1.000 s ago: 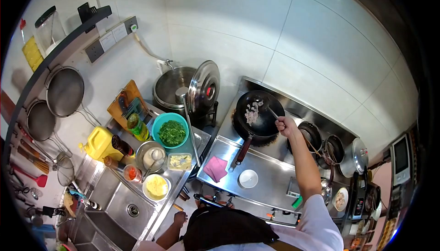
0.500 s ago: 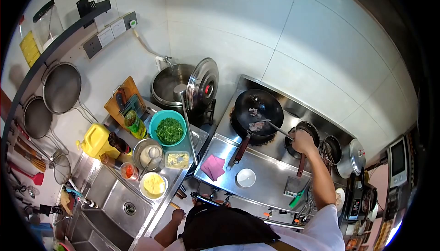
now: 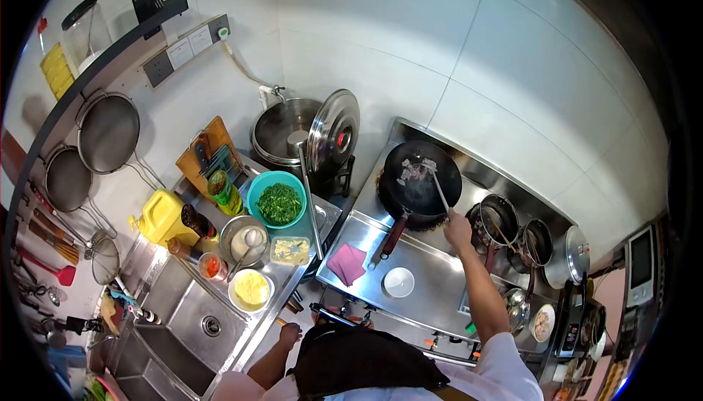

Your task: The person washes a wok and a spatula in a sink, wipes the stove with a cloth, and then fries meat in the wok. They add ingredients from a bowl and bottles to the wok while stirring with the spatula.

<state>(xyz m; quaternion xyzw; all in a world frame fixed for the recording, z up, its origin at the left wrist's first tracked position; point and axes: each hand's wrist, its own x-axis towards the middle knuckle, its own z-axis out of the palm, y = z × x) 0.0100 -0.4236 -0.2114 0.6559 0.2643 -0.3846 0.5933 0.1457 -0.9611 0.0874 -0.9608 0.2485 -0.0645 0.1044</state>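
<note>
Two round strainers (image 3: 108, 131) are hung on the wall at the upper left of the frame, and a yellow jug (image 3: 162, 216) is stood below them beside a steel sink (image 3: 183, 328) at the lower left. A wooden cutting board (image 3: 209, 153) is leaned against the wall just right of the jug. On the desk (image 3: 439, 284) edge between sink and stove, a green bowl (image 3: 277, 199) filled with chopped greens is seen, with a metal bowl (image 3: 244, 238) of something white below it and a bowl of yellow food (image 3: 250, 291) lower again.

The left hand (image 3: 289, 333) is held low at the bottom centre of the frame, close to the front edge of the desk; whether its fingers are spread or closed cannot be told.

A large stockpot (image 3: 282, 131) is stood at the wall above the green bowl, and its lid (image 3: 333, 137) is propped upright just to its right. A pink cloth (image 3: 346, 263) and a small white dish (image 3: 399, 282) are laid on the steel surface at the centre.

The black wok (image 3: 421, 181) is set on the burner right of centre, with pale pieces of meat (image 3: 411, 172) gathered in its upper part. A long-handled utensil (image 3: 439, 190) is reached into the wok, its tip among the meat. The right hand (image 3: 459, 229) is placed just below the rim of the wok, and its fingers are closed around the end of the utensil's handle. Two small pots (image 3: 499, 218) are stood to the right of the hand
</note>
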